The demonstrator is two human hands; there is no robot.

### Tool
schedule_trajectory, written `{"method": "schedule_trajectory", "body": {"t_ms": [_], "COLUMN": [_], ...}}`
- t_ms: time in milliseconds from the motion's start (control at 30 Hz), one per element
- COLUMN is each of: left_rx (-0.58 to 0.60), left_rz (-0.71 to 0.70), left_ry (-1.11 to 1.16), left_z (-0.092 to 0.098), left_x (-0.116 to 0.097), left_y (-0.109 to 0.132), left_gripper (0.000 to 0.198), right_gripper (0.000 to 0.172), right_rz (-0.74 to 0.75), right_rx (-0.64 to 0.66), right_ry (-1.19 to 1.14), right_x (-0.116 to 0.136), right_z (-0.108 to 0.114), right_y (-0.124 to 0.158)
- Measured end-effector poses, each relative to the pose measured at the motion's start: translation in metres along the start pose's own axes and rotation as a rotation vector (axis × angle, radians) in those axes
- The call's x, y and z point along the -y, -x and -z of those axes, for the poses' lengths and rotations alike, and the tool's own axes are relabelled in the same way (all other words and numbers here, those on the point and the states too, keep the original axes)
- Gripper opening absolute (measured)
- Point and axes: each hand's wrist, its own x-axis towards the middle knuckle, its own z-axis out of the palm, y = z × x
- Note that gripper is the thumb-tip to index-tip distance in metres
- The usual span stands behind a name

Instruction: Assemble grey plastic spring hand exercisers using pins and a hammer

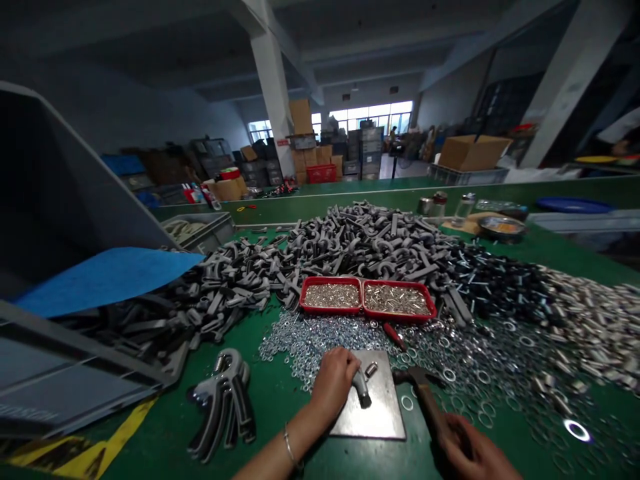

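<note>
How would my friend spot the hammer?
On the green table, find the shiny metal plate. Just right of it, the right hand grips the hammer by its brown handle. Unlike the small rings nearby, it's long, with a dark head.

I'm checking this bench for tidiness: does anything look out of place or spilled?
Mildly, yes: one pale ring lies alone between the metal plate and the hammer, while many other rings spread loose beyond the hammer, uncontained, unlike the small pieces in the red trays.

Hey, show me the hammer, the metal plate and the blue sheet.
Hammer (427,403): head view, on its handle.
Metal plate (387,410): head view, on its bare surface.
Blue sheet (113,277): head view, near its middle.
</note>
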Motion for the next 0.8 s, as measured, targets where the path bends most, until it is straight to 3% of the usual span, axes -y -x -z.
{"method": "schedule_trajectory", "body": {"t_ms": [100,200,267,300,400,433,533,600,700,800], "left_rx": [0.028,0.108,0.111,0.086,0.017,0.023,0.094,0.143,0.197,0.216], "left_rz": [-0.092,-0.234,-0.255,-0.232,-0.103,-0.068,-0.019,0.008,0.066,0.123], "left_ry": [-0.062,-0.092,-0.114,-0.127,-0.130,-0.113,-0.044,-0.010,0.016,0.023], "left_z": [0.001,0.006,0.008,0.008,0.005,0.004,0.002,0.003,0.007,0.015], "left_x": [0.000,0.000,0.000,0.000,0.000,0.001,0.001,-0.001,-0.007,-0.015], "left_y": [0.000,0.002,0.009,0.013,0.031,0.037,0.044,0.042,0.039,0.043], "left_gripper": [0.018,0.021,0.015,0.026,0.094,0.104,0.107,0.107,0.106,0.110], "right_gripper": [0.052,0.054,0.052,0.050,0.041,0.039,0.037,0.036,0.038,0.045], "right_rz": [-0.068,-0.015,0.017,0.036,0.127,0.155,0.227,0.219,0.143,0.090], "right_rx": [0.121,0.043,0.021,0.046,0.161,0.170,0.170,0.167,0.190,0.180], "right_ry": [-0.065,0.021,0.078,0.107,0.177,0.183,0.199,0.269,0.301,0.182], "right_x": [0.005,0.008,0.016,0.022,0.049,0.058,0.077,0.077,0.060,0.037], "right_z": [0.016,0.025,0.027,0.028,0.026,0.024,0.012,0.002,-0.003,0.005], "right_y": [-0.008,-0.011,-0.011,-0.010,-0.007,-0.007,-0.010,-0.018,-0.035,-0.049]}}
